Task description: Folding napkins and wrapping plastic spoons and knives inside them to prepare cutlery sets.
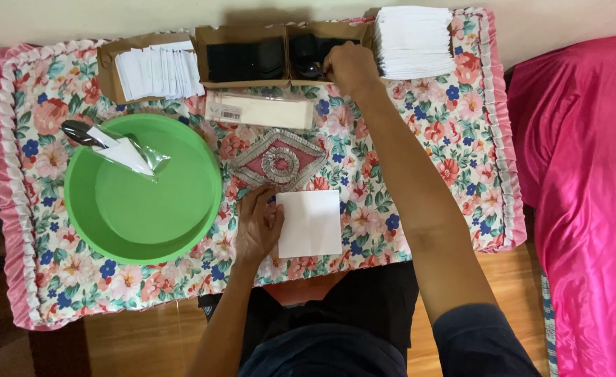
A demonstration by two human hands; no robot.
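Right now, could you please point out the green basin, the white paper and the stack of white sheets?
green basin (147, 216): head view, bare inner floor.
white paper (311, 223): head view, its middle.
stack of white sheets (412, 42): head view, top sheet.

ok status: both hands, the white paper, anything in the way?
Left hand flat on white paper. Right hand reaching into cardboard box of black items, grip hidden. Green basin sits left, apart.

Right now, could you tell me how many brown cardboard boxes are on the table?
3, in a row along the far edge: the left box holds white packets, the middle box black items, and the right box is where the right hand reaches. Others may be hidden.
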